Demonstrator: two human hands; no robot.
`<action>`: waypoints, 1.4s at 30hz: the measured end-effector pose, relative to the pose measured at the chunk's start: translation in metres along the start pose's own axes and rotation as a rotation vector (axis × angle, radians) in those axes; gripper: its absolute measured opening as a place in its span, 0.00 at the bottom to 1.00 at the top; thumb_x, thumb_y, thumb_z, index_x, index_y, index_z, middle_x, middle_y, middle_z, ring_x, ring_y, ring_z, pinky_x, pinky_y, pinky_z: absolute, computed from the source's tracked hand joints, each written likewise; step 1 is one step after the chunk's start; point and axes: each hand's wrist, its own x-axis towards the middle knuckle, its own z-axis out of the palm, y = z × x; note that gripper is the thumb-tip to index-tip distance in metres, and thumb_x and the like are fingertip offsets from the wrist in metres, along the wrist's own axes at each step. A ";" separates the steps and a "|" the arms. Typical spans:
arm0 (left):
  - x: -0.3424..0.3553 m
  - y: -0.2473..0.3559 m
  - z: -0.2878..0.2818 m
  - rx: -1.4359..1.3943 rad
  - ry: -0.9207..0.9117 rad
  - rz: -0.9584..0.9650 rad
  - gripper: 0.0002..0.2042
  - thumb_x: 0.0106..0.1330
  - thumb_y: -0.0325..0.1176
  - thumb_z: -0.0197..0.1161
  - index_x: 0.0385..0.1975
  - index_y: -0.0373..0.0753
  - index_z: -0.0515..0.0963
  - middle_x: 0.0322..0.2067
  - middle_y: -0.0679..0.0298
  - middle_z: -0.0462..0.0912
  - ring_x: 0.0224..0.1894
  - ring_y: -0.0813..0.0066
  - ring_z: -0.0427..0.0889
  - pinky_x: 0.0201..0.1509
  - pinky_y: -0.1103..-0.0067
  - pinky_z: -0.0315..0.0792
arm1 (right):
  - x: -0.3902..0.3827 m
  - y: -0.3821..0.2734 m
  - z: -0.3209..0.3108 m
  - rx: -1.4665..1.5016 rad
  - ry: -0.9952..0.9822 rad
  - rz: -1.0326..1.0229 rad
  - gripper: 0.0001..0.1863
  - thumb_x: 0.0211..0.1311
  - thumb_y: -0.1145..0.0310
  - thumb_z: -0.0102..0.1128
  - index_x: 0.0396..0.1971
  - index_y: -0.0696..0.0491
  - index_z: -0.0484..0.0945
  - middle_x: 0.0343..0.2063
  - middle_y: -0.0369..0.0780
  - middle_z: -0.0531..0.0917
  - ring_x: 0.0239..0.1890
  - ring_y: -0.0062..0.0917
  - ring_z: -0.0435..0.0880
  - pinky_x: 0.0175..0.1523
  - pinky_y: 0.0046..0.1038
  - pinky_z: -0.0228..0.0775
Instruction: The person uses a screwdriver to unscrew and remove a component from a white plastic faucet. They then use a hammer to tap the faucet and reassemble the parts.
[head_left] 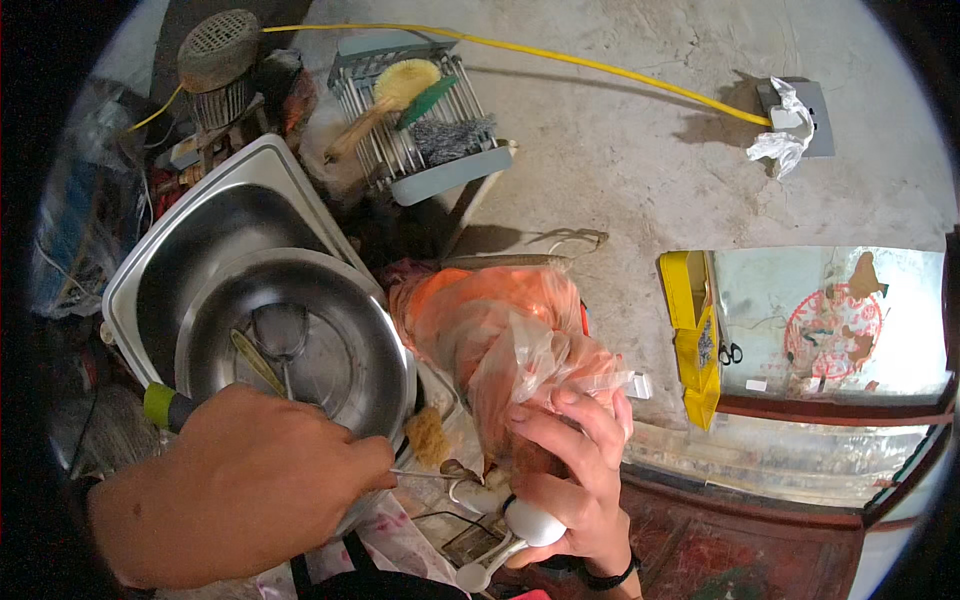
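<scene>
My left hand, coming in from the left, is closed round a slim tool with a green-and-grey handle. A thin metal tip shows beyond its fingers, close to my right hand. My right hand has its fingers bent round a smooth white rounded thing with a pale stalk; its kind is unclear. The fingertips lie against a crumpled clear and orange plastic bag. A brownish-white piece sits between the hands, partly hidden.
At left, a round steel basin holding a ladle-like utensil rests on a steel sink. A brown sponge lies beside it. Behind are a rack with brushes and a yellow cable. A glass-and-wood panel stands right.
</scene>
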 end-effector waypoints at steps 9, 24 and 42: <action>0.016 -0.003 -0.021 0.089 -0.216 0.014 0.09 0.61 0.41 0.57 0.32 0.45 0.80 0.23 0.58 0.83 0.27 0.57 0.84 0.29 0.63 0.77 | 0.000 -0.001 0.003 0.034 0.038 0.023 0.27 0.48 0.36 0.59 0.37 0.43 0.73 0.51 0.42 0.78 0.59 0.40 0.68 0.67 0.53 0.32; 0.027 -0.005 -0.035 0.069 -0.336 -0.004 0.10 0.60 0.40 0.56 0.37 0.50 0.82 0.23 0.57 0.83 0.27 0.57 0.84 0.30 0.62 0.78 | 0.003 -0.007 0.002 -0.001 0.048 0.078 0.14 0.52 0.55 0.66 0.35 0.41 0.73 0.46 0.40 0.81 0.56 0.41 0.70 0.66 0.52 0.39; 0.034 0.002 -0.046 0.125 -0.429 -0.023 0.11 0.58 0.40 0.58 0.37 0.47 0.81 0.24 0.59 0.83 0.28 0.57 0.85 0.32 0.63 0.78 | 0.002 -0.005 0.006 -0.061 0.077 0.059 0.12 0.49 0.62 0.66 0.31 0.41 0.72 0.45 0.39 0.82 0.55 0.39 0.71 0.64 0.50 0.42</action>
